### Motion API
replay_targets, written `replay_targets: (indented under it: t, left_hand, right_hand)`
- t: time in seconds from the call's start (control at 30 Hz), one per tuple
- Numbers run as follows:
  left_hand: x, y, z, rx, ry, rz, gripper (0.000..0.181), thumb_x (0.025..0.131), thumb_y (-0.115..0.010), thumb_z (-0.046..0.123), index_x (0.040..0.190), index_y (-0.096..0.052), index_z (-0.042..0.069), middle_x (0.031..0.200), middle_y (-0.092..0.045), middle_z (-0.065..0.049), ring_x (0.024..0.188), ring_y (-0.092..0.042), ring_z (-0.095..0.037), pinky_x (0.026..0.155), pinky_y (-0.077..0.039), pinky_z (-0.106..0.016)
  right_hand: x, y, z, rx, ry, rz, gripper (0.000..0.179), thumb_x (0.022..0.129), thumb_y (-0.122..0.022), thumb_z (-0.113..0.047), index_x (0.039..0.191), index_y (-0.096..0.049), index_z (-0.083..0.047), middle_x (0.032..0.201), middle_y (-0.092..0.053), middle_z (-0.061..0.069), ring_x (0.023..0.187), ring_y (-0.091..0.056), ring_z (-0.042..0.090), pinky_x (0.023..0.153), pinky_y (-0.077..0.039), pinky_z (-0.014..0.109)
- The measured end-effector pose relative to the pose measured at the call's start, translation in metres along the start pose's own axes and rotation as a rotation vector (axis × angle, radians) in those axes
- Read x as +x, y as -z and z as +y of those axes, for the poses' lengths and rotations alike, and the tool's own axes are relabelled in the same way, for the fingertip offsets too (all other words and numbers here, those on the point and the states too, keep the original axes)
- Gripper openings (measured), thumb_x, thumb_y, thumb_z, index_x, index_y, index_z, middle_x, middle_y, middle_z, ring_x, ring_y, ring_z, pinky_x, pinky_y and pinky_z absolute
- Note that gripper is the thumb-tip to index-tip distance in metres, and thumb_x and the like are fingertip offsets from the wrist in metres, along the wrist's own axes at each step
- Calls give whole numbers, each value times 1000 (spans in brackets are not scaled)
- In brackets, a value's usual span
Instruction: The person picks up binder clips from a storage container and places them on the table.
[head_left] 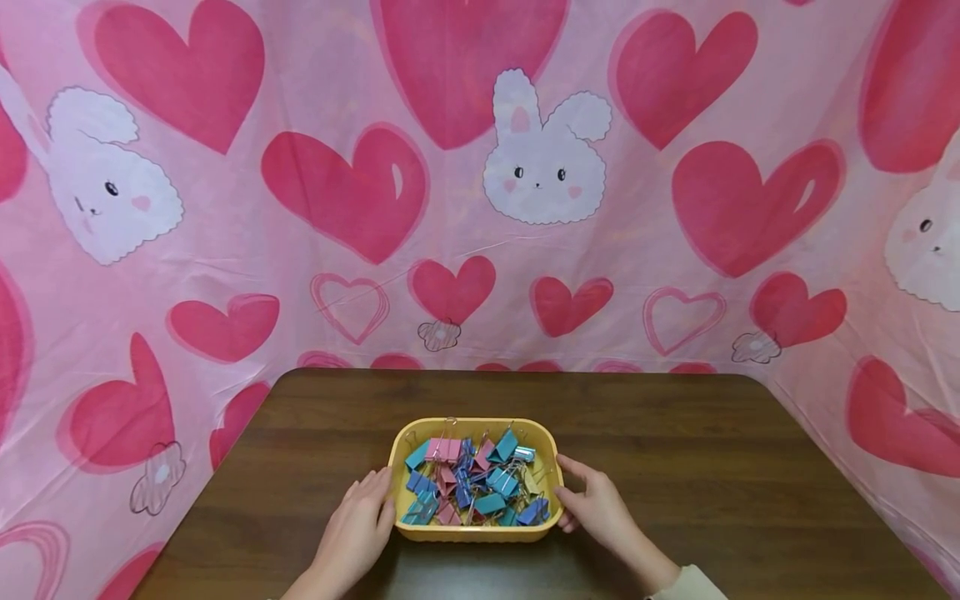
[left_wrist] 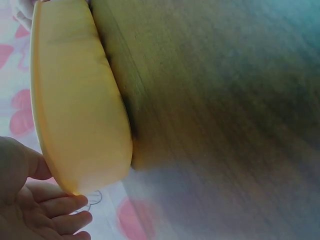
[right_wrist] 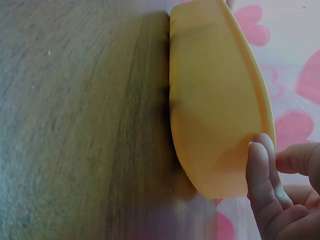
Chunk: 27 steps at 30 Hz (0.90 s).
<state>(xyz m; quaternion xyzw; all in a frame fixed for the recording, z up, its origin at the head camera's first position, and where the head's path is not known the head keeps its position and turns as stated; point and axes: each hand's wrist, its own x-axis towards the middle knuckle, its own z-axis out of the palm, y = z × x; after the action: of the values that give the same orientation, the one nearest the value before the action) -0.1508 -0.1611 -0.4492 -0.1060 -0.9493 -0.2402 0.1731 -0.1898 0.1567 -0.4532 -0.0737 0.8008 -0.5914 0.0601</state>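
A yellow plastic basket (head_left: 472, 533) stands on the brown table and holds many binder clips (head_left: 465, 479) in pink, teal, blue and purple, with silvery wire handles. My left hand (head_left: 358, 521) holds the basket's left end, thumb near the front corner. In the left wrist view that hand (left_wrist: 35, 200) has its thumb and fingers at the end of the basket wall (left_wrist: 82, 100). At the opposite end, my right hand (head_left: 596, 504) grips the basket's rim. The right wrist view shows its fingers (right_wrist: 260, 175) against the outer wall and the thumb at the rim.
The dark wooden table (head_left: 675, 450) extends around the basket on all sides. Behind it and at both sides hangs a pink cloth (head_left: 450, 217) printed with hearts and white rabbits. A pale sleeve (head_left: 686, 583) shows at the right forearm.
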Motion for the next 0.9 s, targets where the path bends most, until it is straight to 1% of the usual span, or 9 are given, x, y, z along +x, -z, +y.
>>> replay_targets:
  t: [0.07,0.23,0.3,0.53,0.63,0.7,0.77,0.87,0.9]
  left_hand:
    - [-1,0,-1,7,-12,14,37,85,-59,4,118,-56,-11,119,-56,-23,114,-50,-37,98,-34,-51]
    - [-2,-1,-2,20,-31,31,36,84,-59,4,117,-57,-10,118,-57,-22,113,-51,-36,97,-35,-51]
    - [-2,-2,-3,22,-38,38,36,84,-60,4,117,-58,-10,118,-58,-22,113,-51,-36,97,-35,-51]
    - [1,-3,-6,18,-65,62,38,81,-61,3,117,-57,-11,117,-58,-22,113,-50,-38,96,-36,-52]
    - [4,-5,-9,26,-84,76,40,80,-61,3,117,-56,-12,117,-58,-22,113,-50,-39,95,-37,-51]
    - [7,-6,-11,37,-99,86,41,79,-61,3,117,-55,-13,116,-57,-23,112,-50,-39,95,-38,-50]
    - [11,-7,-13,49,-108,90,41,79,-62,3,116,-55,-14,116,-58,-24,111,-51,-40,94,-39,-50]
    - [17,-9,-16,58,-93,80,42,80,-63,5,117,-55,-14,116,-57,-24,111,-51,-40,94,-39,-50]
    - [19,-9,-17,60,-84,76,42,81,-63,6,117,-55,-13,117,-57,-24,111,-50,-40,94,-39,-50]
  right_hand:
    - [0,0,1,0,9,-5,52,85,-57,3,131,-37,16,82,-59,14,44,-57,21,45,-53,38]
    - [0,1,2,0,27,-25,53,86,-57,2,131,-35,17,61,-58,11,43,-57,18,46,-53,41]
    - [1,1,3,-6,29,-29,53,86,-57,2,131,-35,17,55,-57,10,43,-57,17,46,-52,42]
    - [2,3,5,-33,28,-22,54,85,-60,0,131,-36,16,55,-57,9,43,-57,20,45,-52,41]
    - [2,3,5,-32,36,-15,55,85,-60,0,131,-36,17,63,-59,11,45,-58,24,45,-52,42]
    - [3,3,5,-29,41,-3,54,85,-61,0,130,-37,16,75,-60,14,45,-58,25,45,-52,42]
    - [3,3,5,-26,48,5,53,84,-61,1,130,-38,16,89,-59,19,46,-58,26,44,-52,40]
    - [4,3,5,-30,60,15,51,83,-61,2,128,-41,15,106,-55,25,46,-57,25,43,-52,37]
    - [4,3,5,-40,67,21,50,83,-61,3,128,-42,15,108,-55,26,45,-57,24,42,-52,36]
